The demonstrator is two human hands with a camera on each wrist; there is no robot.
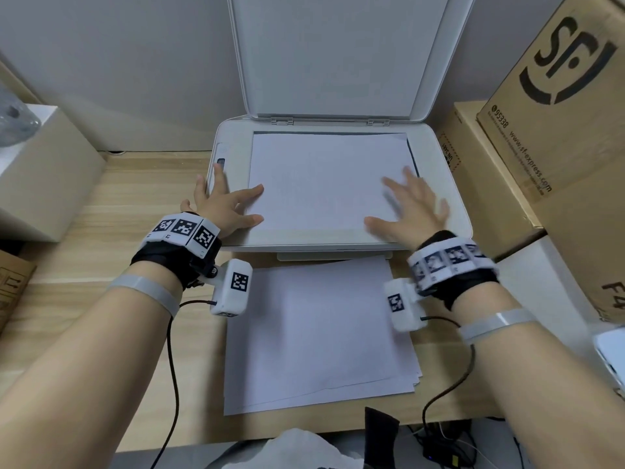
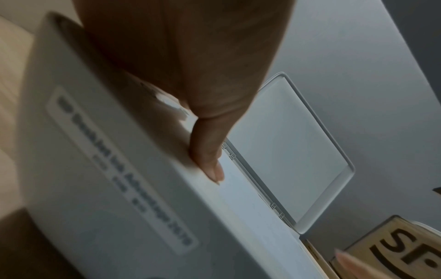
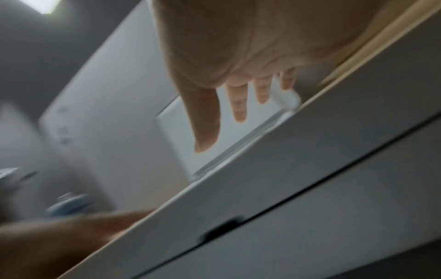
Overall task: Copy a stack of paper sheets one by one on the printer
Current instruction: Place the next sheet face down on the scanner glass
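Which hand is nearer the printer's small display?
Left. The left hand lies at the sheet's left edge, fingers beside the display; the right hand is spread across the sheet, far side.

cardboard boxes [image 1: 554, 106], white box [image 1: 44, 174], wooden desk [image 1: 142, 184]

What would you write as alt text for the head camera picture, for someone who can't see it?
Two open hands, left hand and right hand, lie spread at the edges of a white sheet on the glass of a white printer with its lid raised. A stack of paper lies on the wooden desk in front; cardboard boxes stand to the right.
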